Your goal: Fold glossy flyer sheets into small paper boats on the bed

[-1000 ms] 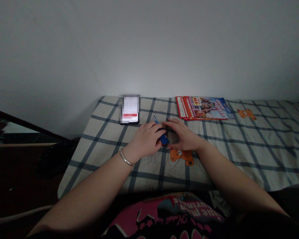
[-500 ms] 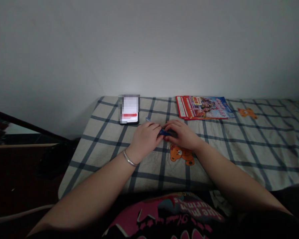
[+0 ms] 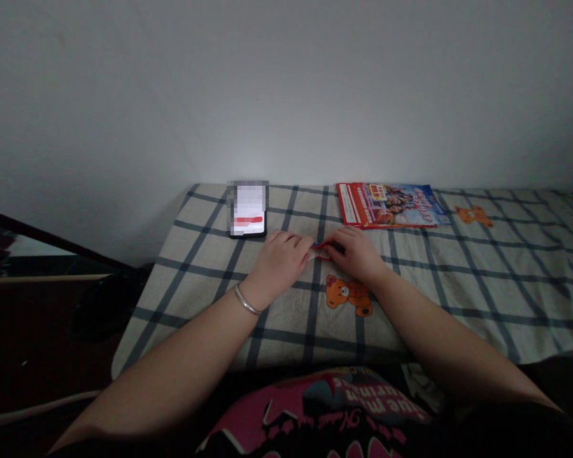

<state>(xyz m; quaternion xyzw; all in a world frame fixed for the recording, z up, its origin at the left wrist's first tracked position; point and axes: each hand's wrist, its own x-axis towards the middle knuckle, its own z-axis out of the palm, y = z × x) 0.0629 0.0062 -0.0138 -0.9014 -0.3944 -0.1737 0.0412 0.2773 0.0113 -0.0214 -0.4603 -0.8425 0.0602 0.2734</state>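
Note:
Between my two hands is a small folded piece of printed paper (image 3: 321,251), showing red, white and a bit of blue. Most of it is hidden under the fingers. My left hand (image 3: 285,262), with a silver bangle on its wrist, is closed on the paper's left end. At the other end, the thumb and fingers of my right hand (image 3: 356,256) pinch its red part. Both hands rest low over the checked cloth (image 3: 286,331), just above a printed orange bear (image 3: 347,296).
A lit phone (image 3: 249,210) with a blurred screen lies beyond my left hand. Behind my right hand is a stack of red and blue printed leaflets (image 3: 391,205). A pale wall (image 3: 286,95) rises along the back edge, and a dark bag (image 3: 107,305) sits at the lower left.
The hands have drawn slightly apart. Where blue paper showed between them, red and white now show; the pale end that stuck out past my left fingers is no longer visible.

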